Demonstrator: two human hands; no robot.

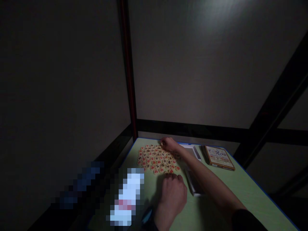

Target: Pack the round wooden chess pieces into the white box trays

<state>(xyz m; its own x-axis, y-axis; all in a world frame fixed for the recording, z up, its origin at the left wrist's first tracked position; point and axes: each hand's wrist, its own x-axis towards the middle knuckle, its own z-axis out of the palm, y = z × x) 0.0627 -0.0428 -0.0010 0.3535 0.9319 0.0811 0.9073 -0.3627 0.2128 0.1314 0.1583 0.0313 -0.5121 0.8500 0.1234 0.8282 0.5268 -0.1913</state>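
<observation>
Illumination is dim overall, with diffuse glare high on the far wall [192, 70], a soft shadow left of the left hand [174, 193], and coarse pixelation masking a bright rectangle [127, 194] at near left.

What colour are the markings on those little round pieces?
The round pieces bear red or dark markings, seen in the head view.

Pcs [157, 166] cream w/ red or blk marks; tabletop [223, 186] green, blue-edged; R sleeve [245, 219] blk.
</observation>
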